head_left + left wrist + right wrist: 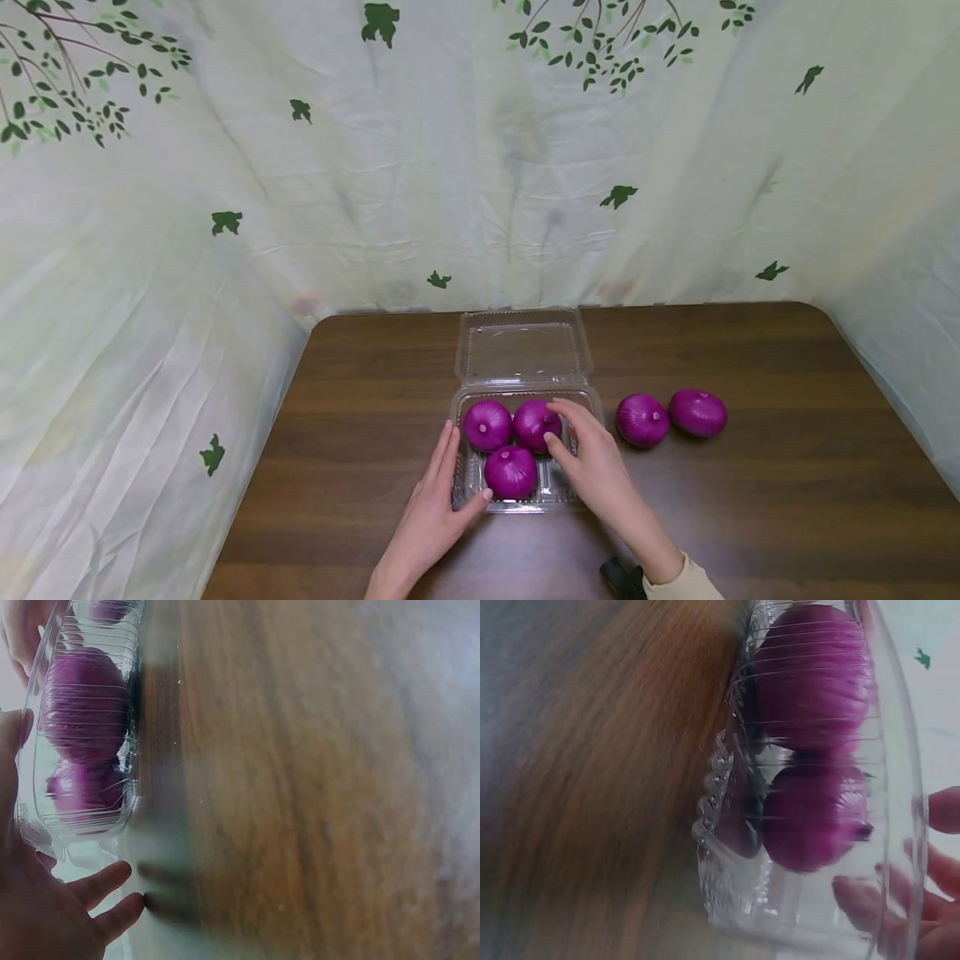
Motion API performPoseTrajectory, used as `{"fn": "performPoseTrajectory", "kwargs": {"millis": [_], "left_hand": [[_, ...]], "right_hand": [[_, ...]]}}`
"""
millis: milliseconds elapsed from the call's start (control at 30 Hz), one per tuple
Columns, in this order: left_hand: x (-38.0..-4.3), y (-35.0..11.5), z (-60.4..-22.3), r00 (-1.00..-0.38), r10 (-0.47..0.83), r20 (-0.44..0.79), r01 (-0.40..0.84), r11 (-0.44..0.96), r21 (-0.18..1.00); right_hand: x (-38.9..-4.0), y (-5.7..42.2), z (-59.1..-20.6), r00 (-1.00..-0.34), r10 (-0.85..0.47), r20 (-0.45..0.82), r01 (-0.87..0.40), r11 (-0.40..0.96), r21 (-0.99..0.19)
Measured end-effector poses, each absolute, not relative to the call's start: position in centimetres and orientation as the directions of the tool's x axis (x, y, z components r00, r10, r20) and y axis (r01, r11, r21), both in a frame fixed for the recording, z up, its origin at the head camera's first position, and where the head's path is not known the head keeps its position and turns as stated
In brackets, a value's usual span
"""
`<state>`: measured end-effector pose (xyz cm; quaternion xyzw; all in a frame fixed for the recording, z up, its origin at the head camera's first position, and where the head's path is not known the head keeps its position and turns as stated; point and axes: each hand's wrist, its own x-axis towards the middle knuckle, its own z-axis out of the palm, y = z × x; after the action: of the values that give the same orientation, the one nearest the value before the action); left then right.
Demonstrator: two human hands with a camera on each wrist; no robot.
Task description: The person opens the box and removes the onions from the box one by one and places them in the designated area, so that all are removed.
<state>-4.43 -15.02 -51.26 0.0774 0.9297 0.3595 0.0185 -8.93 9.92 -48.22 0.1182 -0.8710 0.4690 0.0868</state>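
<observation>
Though R hand point(597, 468) overlaps onion point(531, 427) (head cam) | R-wrist: gap | grip loose, L hand point(429, 510) ditto

The left hand point(41, 904) touches a clear container point(35, 765) holding purple onions point(85, 705).

The container point(553, 490) lies on the table point(337, 467), lid point(523, 350) folded back to the far edge. Inside, one onion point(487, 426) occupies the far-left corner, another point(531, 427) is right of it, and a third point(511, 473) lies before them. Right of the container, two more onions point(642, 421) point(698, 413) lie side by side.
</observation>
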Motion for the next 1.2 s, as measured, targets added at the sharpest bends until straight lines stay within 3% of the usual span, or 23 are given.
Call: {"fn": "performPoseTrajectory", "kwargs": {"millis": [333,700,1033,1200], "left_hand": [[-4.4,-14.9,-51.2,-0.987,0.156,0.024,0.131,0.722,0.679],[-4.5,-14.9,-51.2,-0.987,0.157,0.020,0.129,0.725,0.677],[-4.3,-15.0,-51.1,-0.988,0.151,0.028,0.130,0.729,0.672],[-4.3,-14.9,-51.1,-0.988,0.152,0.028,0.131,0.730,0.671]], "right_hand": [[-9.6,9.0,-48.9,-0.986,-0.084,0.145,-0.166,0.576,-0.801],[-10.6,8.3,-49.5,-0.999,-0.010,0.036,-0.036,0.495,-0.868],[-10.9,8.2,-50.0,-0.999,0.003,0.040,-0.037,0.313,-0.949],[-10.8,8.3,-50.1,-0.997,0.022,0.070,-0.060,0.300,-0.952]]}}
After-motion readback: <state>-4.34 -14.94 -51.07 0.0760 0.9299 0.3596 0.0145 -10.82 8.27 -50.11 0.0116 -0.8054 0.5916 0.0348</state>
